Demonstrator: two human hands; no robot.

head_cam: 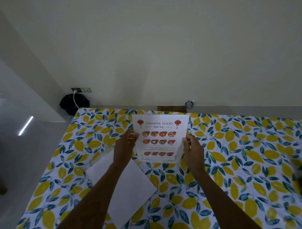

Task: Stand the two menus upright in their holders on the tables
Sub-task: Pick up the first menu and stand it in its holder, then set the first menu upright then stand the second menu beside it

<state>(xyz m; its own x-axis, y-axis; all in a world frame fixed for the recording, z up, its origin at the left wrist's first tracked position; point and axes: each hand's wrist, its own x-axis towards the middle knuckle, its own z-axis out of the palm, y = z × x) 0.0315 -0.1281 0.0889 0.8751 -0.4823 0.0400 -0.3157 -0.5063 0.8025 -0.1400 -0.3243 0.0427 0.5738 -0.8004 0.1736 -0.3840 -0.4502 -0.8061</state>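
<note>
- My left hand (126, 144) pinches the menu (159, 139) at its left edge, forearm extended.
- My right hand (193, 149) grips the right edge; fingertips are blurred, possibly curled behind.

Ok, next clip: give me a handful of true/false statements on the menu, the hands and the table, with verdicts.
1. Both hands hold the printed menu by its side edges. True: the left hand and the right hand each grip one side.
2. The menu is titled "Italian Food Menu". False: it reads "Chinese Food Menu".
3. A white sheet lies flat on the tablecloth, partly under the left forearm. True.
4. The tablecloth is plain red. False: it is white with yellow lemons and blue-green leaves.
5. The menu lies face down on the table. False: its printed side faces the camera, held between the hands.
</note>
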